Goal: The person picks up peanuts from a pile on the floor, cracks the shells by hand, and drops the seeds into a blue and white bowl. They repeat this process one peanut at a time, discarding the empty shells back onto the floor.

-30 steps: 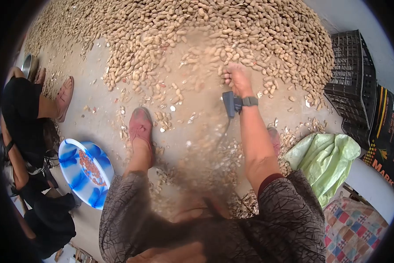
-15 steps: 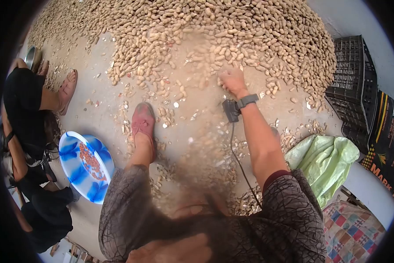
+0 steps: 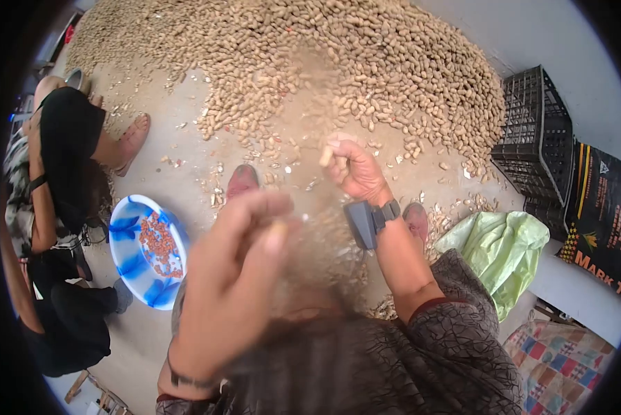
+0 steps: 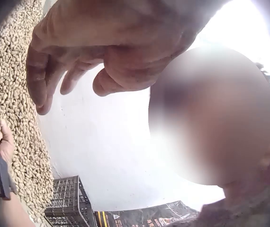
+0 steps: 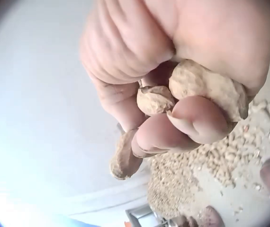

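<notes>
My right hand [image 3: 357, 171] is raised off the floor below the peanut heap [image 3: 393, 62], its fingers curled round several unshelled peanuts. In the right wrist view, one peanut [image 5: 124, 158] sticks out at the fingertips, and two more, a small one [image 5: 155, 100] and a large one [image 5: 208, 87], sit between the curled fingers and palm. My left hand [image 3: 231, 277], blurred, is raised at the lower left with relaxed, slightly bent fingers. The left wrist view shows the left hand [image 4: 102, 52] with thumb and fingers apart and nothing between them.
A blue and white basin [image 3: 127, 259] with reddish kernels [image 3: 160, 243] stands at the left, beside a seated person in black [image 3: 72, 131]. At the right are a black crate [image 3: 531, 131], a green sack [image 3: 500, 256] and a black bag [image 3: 600, 214]. Shells and loose peanuts litter the floor.
My right hand has lifted away from the heap's edge, now with peanuts visible in its fingers. My left hand has risen into clear view at the lower left. The head view has shifted slightly.
</notes>
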Motion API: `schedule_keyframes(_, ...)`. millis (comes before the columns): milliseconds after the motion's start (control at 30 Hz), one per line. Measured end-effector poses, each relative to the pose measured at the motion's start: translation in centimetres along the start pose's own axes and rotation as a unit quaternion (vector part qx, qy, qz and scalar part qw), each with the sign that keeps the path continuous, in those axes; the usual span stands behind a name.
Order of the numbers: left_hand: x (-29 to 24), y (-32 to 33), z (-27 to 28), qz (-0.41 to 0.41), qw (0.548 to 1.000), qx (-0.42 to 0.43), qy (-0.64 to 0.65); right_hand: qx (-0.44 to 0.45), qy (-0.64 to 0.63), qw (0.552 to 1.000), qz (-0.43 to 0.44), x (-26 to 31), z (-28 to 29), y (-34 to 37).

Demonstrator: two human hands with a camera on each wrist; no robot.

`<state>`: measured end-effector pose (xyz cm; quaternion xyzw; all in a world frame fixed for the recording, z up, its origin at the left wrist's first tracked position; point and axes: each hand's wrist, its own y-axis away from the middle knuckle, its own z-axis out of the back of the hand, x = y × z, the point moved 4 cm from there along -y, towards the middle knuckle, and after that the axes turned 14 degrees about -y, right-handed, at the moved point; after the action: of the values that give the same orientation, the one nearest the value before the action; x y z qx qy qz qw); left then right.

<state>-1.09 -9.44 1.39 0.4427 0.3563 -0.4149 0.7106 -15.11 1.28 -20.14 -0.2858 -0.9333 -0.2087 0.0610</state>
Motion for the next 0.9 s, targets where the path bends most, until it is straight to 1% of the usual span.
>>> schedule_keyframes(33, 0.3, -0.3, 0.3, 0.009, 0.999, -0.033, 0.020, 0.013, 0.025, 1.000, 0.000, -0.2, -2.5, 0.8)
schedule_keyframes(67, 0.5, -0.6, 0.5, 0.000, 0.999, -0.040, 0.020, 0.023, 0.031, 0.999, 0.002, -0.3, -4.9, 1.7)
schedule_keyframes(133, 0.9, -1.2, 0.8, 0.002, 0.997, -0.037, -0.060, 0.075, 0.115, 0.990, 0.022, -0.4, -9.2, 3.5)
schedule_keyframes(167, 0.8, -1.3, 1.0, -0.006, 0.997, -0.043, -0.058, 0.081, 0.121, 0.989, 0.024, -0.7, -10.7, 4.2)
schedule_keyframes(233, 0.4, -1.4, 0.1, -0.008, 0.998, 0.053, 0.043, 0.062, 0.177, 0.979, 0.079, -0.7, -12.9, 5.5)
schedule_keyframes(267, 0.4, -1.3, -0.1, -0.016, 0.998, 0.053, 0.043, 0.065, 0.182, 0.978, 0.084, -0.7, -13.8, 6.3)
schedule_keyframes(333, 0.5, -1.2, -0.3, -0.021, 0.997, 0.032, 0.071, 0.032, 0.269, 0.956, 0.112, -0.3, -15.0, 7.6)
schedule_keyframes(367, 0.5, -1.1, -0.5, -0.029, 0.996, 0.030, 0.073, 0.036, 0.274, 0.954, 0.116, -0.2, -15.6, 8.2)
schedule_keyframes(433, 0.2, -1.1, -0.6, -0.067, 0.995, 0.001, 0.081, 0.001, 0.375, 0.915, 0.149, 0.2, -16.6, 9.2)
schedule_keyframes(467, 0.0, -1.1, -0.6, -0.075, 0.994, 0.003, 0.080, 0.003, 0.377, 0.913, 0.157, 0.4, -17.5, 9.9)
schedule_keyframes(533, -0.5, -1.1, -0.8, -0.090, 0.989, 0.007, 0.119, -0.019, 0.450, 0.876, 0.173, 1.3, -19.4, 11.5)
schedule_keyframes(567, -0.7, -1.1, -0.9, -0.101, 0.988, 0.006, 0.120, -0.015, 0.455, 0.872, 0.181, 2.1, -19.8, 11.9)
schedule_keyframes(633, -1.1, -1.0, -1.2, -0.115, 0.968, 0.033, 0.220, -0.045, 0.362, 0.912, 0.188, 4.2, -19.4, 12.8)
schedule_keyframes(667, -1.3, -0.9, -1.3, -0.122, 0.968, 0.036, 0.219, -0.043, 0.363, 0.910, 0.195, 4.7, -19.4, 13.4)
schedule_keyframes(700, -1.7, -0.8, -1.5, -0.139, 0.950, 0.067, 0.272, -0.056, 0.248, 0.949, 0.186, 5.2, -19.1, 14.0)
schedule_keyframes(733, -2.2, -0.6, -1.8, -0.155, 0.928, 0.098, 0.324, -0.068, 0.129, 0.974, 0.173, 5.6, -18.6, 14.7)
schedule_keyframes(767, -2.6, -0.3, -2.1, -0.159, 0.928, 0.102, 0.322, -0.031, 0.059, 0.991, 0.118, 6.1, -17.9, 15.3)
schedule_keyframes(800, -3.2, 0.0, -2.4, -0.174, 0.919, 0.104, 0.337, -0.028, 0.060, 0.990, 0.123, 7.1, -16.6, 15.8)
schedule_keyframes(833, -3.8, 0.2, -2.8, -0.189, 0.910, 0.105, 0.353, 0.026, -0.098, 0.991, 0.087, 7.8, -15.2, 16.0)
schedule_keyframes(867, -4.2, 0.4, -3.3, -0.193, 0.909, 0.109, 0.353, 0.080, -0.251, 0.964, 0.047, 7.8, -15.1, 16.3)
schedule_keyframes(900, -4.5, 0.5, -4.0, -0.190, 0.912, 0.139, 0.337, 0.105, -0.303, 0.944, 0.082, 8.3, -14.6, 16.8)
